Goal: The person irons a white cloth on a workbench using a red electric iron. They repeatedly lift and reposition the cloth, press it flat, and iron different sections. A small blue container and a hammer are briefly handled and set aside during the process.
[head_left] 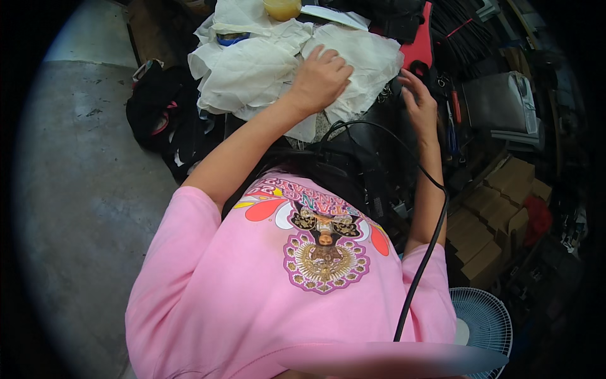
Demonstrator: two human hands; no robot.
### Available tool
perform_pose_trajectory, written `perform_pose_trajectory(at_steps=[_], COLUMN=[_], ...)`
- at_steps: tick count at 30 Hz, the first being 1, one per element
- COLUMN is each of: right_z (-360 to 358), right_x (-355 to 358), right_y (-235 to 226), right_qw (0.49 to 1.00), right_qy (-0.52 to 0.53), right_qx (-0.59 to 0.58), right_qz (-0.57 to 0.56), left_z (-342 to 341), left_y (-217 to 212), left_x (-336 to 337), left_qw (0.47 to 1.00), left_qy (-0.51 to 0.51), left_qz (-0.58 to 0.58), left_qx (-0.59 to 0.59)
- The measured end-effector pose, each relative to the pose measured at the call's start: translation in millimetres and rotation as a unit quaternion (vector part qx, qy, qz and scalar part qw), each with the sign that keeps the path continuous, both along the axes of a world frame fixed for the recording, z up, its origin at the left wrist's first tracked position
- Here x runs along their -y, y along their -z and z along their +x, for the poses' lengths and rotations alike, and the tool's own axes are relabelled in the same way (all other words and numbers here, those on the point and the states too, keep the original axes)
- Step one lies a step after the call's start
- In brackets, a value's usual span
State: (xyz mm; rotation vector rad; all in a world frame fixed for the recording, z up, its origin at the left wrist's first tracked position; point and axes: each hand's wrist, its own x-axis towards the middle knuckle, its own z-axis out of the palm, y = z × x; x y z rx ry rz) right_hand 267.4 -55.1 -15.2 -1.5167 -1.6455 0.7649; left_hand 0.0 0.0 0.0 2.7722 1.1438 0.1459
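Observation:
Crumpled white cloth (237, 74) lies in thin, creased layers across the work surface before me. My left hand (322, 77) rests on it, fingers bent and slightly apart, pressing on the right-hand piece of cloth (369, 60). Just off that piece's right edge is my right hand (419, 104), its thumb and fingers parted and nothing visible between them. A blue-rimmed round object (233, 39) sits among the folds at the left. At the far edge stands a container of yellowish contents (282, 9).
A black cable (435, 243) loops from the surface past my right arm. Red- and blue-handled tools (455, 107) lie to the right, near cardboard boxes (489, 221). A fan (483, 322) stands at lower right. Dark bundled fabric (158, 114) is on the left.

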Motion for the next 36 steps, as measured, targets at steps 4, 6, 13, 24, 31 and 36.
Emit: perform_pose_trajectory(at_steps=[4, 6, 13, 24, 31, 36], right_z=[-15.5, -17.0, 3.4, -8.2, -105.1, -172.3], right_x=[-24.9, -34.0, -29.5, -81.3, -172.8, -217.4], right_y=[-3.8, -3.7, -17.1, -41.7, -83.5, -67.2], right_qw=[0.986, 0.973, 0.971, 0.925, 0.868, 0.814], right_qy=[-0.098, -0.083, 0.035, 0.007, -0.169, -0.166], right_qx=[0.134, 0.215, 0.225, 0.375, 0.382, 0.46], right_qz=[0.001, -0.02, 0.07, 0.063, 0.266, 0.313], left_z=[9.0, -0.1, -16.4, -18.8, -19.2, -18.1], left_y=[32.7, 36.8, 43.5, 43.5, 50.4, 51.7], left_x=[-8.9, -12.9, -14.2, -10.1, -4.4, -4.9], left_qw=[0.996, 0.998, 0.991, 0.991, 0.992, 0.984], left_qy=[0.024, 0.01, 0.028, 0.041, 0.031, 0.016], left_qz=[-0.025, -0.055, -0.127, -0.122, -0.118, -0.166], left_qx=[0.084, 0.038, 0.021, 0.021, 0.044, 0.063])
